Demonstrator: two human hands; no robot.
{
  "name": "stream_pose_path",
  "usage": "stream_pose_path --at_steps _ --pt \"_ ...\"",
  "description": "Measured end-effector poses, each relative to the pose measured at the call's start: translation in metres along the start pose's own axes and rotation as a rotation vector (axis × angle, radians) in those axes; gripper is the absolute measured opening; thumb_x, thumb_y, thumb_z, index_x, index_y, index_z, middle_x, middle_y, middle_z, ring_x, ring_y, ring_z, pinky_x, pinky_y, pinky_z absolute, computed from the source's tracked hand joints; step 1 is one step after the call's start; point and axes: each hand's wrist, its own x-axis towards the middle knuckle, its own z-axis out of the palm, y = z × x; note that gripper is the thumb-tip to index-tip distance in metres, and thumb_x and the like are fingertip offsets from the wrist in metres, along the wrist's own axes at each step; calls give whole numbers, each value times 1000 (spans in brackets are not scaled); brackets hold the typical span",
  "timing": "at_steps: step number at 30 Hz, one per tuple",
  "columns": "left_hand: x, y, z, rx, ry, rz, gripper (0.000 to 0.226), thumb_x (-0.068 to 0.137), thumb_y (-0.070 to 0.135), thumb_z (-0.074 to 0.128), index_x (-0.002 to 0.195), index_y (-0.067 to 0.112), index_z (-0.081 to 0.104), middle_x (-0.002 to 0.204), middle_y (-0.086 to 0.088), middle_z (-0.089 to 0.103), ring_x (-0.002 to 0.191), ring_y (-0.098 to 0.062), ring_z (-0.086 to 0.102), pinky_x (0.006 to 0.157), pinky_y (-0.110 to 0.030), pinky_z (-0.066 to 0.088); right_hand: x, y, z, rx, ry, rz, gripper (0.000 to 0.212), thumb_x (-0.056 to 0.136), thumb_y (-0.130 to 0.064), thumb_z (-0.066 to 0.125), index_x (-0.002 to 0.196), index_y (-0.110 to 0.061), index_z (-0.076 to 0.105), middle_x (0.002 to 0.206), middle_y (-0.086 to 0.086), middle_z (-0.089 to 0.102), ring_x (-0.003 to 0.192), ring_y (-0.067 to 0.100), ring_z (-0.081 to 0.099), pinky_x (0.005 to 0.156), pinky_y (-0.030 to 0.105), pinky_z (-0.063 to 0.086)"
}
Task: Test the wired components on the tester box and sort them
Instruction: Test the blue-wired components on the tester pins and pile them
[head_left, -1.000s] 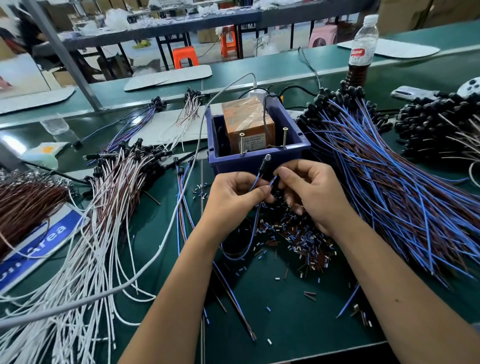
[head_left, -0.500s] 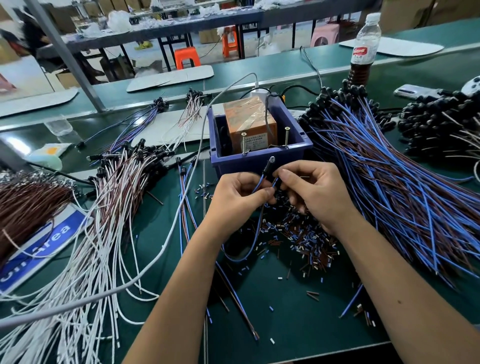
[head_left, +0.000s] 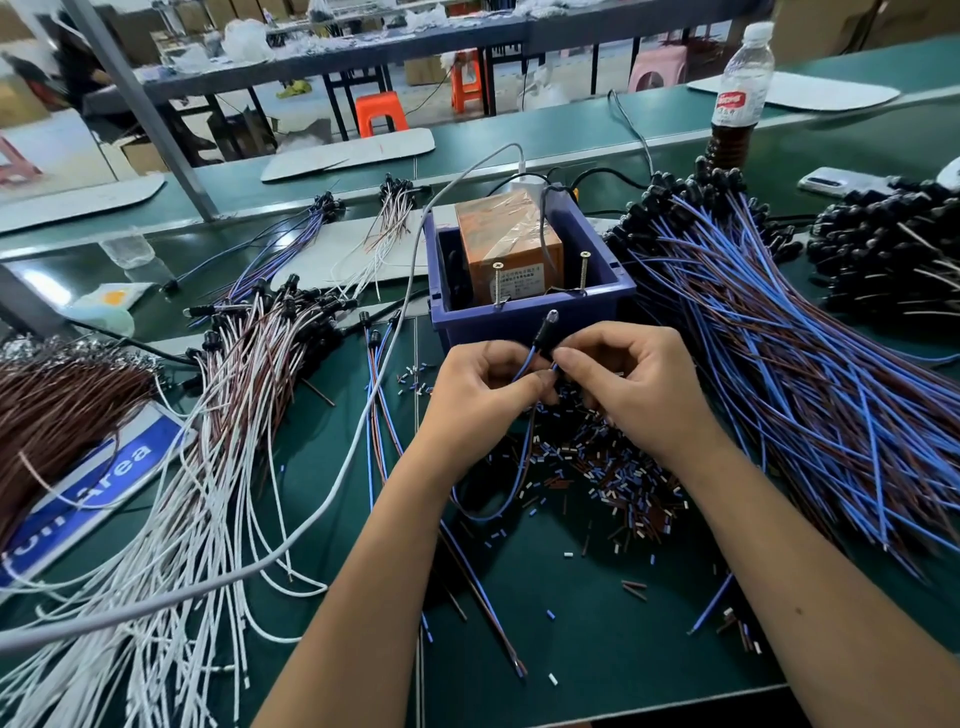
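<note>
The blue tester box sits on the green desk right in front of me, and inside it stands an orange block wrapped in clear film, with two upright screws rising by the near wall. Just before that wall I hold one wired component, its black head tilted up toward the box. My left hand pinches its blue lead, fingers curled round it; my right hand pinches the lead just beneath the head. The lead loops down between my wrists over a scatter of small cut sleeve bits. A heap of blue and brown wired components lies to my right, a white and brown heap to my left. My fingertips hide where the lead ends, and the block's label is too small to read.
</note>
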Motion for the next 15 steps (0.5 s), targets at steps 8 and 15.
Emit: stream_pose_path --at_steps 8,15 --pt "0 2 -1 -9 -26 35 7 91 13 74 85 14 77 72 -4 75 68 -10 67 69 -21 50 2 0 -1 216 50 132 11 95 -12 75 84 -13 76 65 3 66 48 12 53 38 21 38" --pt "-1 7 -2 -41 -47 84 6 93 6 72 87 7 75 70 -3 74 64 -7 66 64 -14 48 1 0 3 333 62 150 11 95 -16 74 84 -18 76 66 9 61 49 14 49 37 22 36"
